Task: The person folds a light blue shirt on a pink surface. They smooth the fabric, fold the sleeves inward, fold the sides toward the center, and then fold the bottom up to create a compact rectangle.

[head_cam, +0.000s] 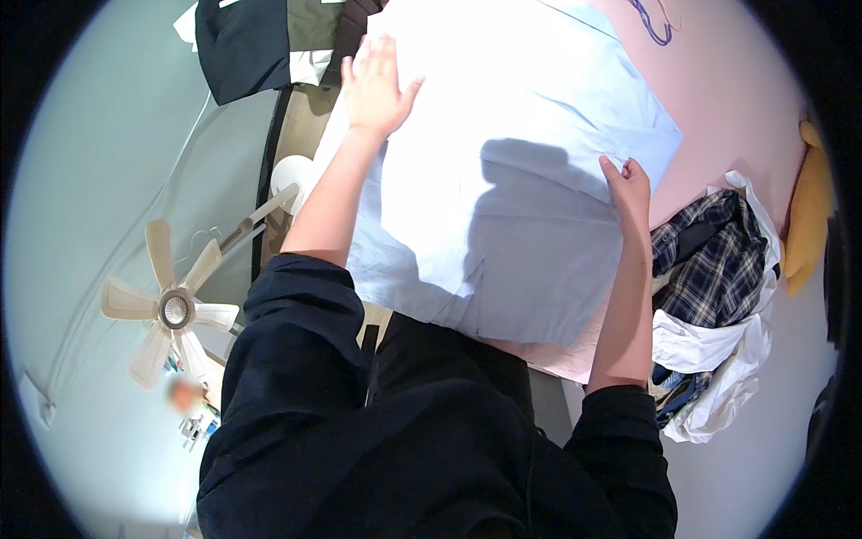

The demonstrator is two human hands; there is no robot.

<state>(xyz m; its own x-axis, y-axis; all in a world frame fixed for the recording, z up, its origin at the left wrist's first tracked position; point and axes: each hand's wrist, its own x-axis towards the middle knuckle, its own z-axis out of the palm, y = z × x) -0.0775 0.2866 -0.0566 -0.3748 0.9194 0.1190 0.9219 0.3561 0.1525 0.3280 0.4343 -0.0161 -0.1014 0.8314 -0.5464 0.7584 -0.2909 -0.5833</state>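
Note:
A pale blue garment that looks like a shirt (525, 222) lies spread in front of me, its upper left part washed out by bright light. My left hand (377, 87) rests flat on its left side, palm down, fingers apart and pointing away from me. On the right, my right hand (627, 176) pinches the garment's right part between thumb and fingers, near a folded piece that sticks out to the right. Soft creases run across the cloth beside that hand. The garment's near edge hangs close to my body, and a shadow falls over its lower half.
Under the garment is a pink surface (714, 87). Plaid and white clothes (720, 269) lie heaped at the right, with a yellow plush-like object (808, 209) beyond. A fan (176, 308) stands at the left. Dark and olive garments (249, 47) are at the upper left, blue hangers (656, 30) upper right.

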